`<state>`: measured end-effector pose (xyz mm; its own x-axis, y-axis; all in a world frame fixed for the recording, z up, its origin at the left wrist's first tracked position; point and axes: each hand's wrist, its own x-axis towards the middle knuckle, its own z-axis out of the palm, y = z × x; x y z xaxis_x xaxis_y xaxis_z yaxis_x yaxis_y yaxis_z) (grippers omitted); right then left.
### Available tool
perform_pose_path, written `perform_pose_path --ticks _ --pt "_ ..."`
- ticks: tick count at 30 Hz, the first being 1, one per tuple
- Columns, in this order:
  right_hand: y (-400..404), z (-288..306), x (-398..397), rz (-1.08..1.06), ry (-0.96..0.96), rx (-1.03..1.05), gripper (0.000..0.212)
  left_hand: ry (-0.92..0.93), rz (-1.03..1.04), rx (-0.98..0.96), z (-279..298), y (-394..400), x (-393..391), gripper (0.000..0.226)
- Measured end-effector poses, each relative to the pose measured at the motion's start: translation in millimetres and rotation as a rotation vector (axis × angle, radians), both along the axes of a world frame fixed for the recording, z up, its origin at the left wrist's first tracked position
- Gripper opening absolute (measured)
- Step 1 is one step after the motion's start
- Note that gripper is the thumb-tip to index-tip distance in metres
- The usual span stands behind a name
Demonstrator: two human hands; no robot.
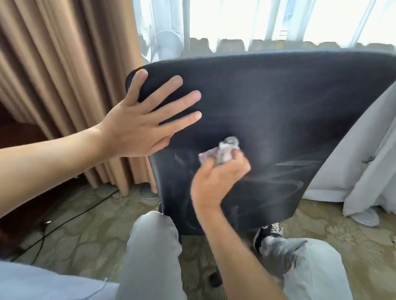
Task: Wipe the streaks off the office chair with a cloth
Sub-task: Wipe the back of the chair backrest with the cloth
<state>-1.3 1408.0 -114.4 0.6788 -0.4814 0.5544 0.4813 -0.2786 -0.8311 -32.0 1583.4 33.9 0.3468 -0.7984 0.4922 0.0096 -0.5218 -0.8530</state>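
The dark office chair back fills the middle of the view, its rear face toward me. Pale streaks run across its lower part, at the right and lower left. My left hand lies flat with fingers spread on the chair's upper left corner. My right hand is shut on a crumpled whitish cloth and presses it against the chair back near its middle; the hand is motion-blurred.
Tan curtains hang at the left and sheer white ones behind the chair. A white drape stands at the right. Black cables cross the patterned carpet at the left. My knees in grey trousers are close under the chair.
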Motion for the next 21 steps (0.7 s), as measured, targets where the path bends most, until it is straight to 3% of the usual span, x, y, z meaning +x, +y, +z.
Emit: perform_pose_path --ticks 3,7,9,11,14,16,18,19,21 --pt "59.6 -13.5 -35.1 0.125 -0.017 -0.377 0.05 0.065 -0.016 -0.004 1.0 11.2 2.1 0.067" --pt "64.7 -27.5 -25.1 0.199 -0.031 -0.799 0.057 0.149 0.027 -0.082 -8.4 30.2 -8.9 0.067" --pt "52.0 -31.1 -19.1 0.277 -0.054 -0.983 0.052 0.205 0.063 -0.213 -29.6 37.2 -23.8 0.066" --pt "37.5 -33.2 -15.7 0.342 -0.012 -0.995 0.053 0.269 0.084 -0.425 -66.6 36.6 -42.4 0.056" --pt "24.0 -28.1 -14.8 0.362 0.0 -0.832 0.067 0.553 0.075 -0.992 -131.9 25.3 -64.3 0.055" --pt "24.4 -15.4 -16.7 0.407 -0.064 -0.77 0.07 0.904 -0.036 -1.581 -152.4 5.7 -71.2 0.064" --pt "30.5 3.3 -20.3 0.526 -0.065 -0.822 0.064 1.216 -0.331 -2.21 -151.7 -16.3 -65.4 0.061" --pt "33.4 12.7 -23.1 0.623 -0.026 -0.901 0.06 1.264 -0.493 -2.396 -150.3 -23.7 -59.6 0.056" --pt "33.1 33.9 -24.9 0.739 -0.031 -1.145 0.057 1.116 -0.692 -2.544 -147.3 -25.6 -46.5 0.044"
